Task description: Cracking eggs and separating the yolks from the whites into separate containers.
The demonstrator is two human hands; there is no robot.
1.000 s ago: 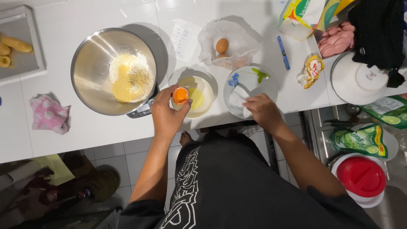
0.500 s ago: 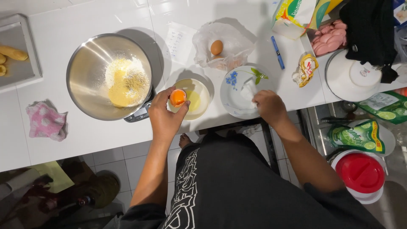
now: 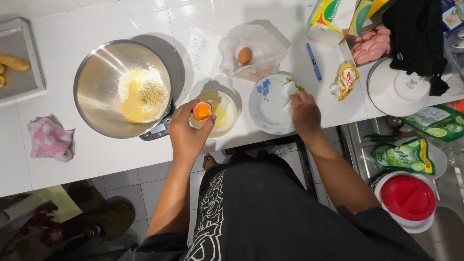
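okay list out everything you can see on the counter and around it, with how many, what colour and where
steel bowl: one, silver, on scale, holds flour and yellow meal
small bowl: one, pale, centre, holds egg white
eggshell half: one, holds orange yolk, in left hand
plate: one, white, floral, right of small bowl
bagged eggs: brown, clear bag, behind bowls
pen: one, blue, right of bag
cloth: one, pink, left edge
red lid: one, lower right
left hand: grips eggshell half
right hand: over plate, holds white scrap
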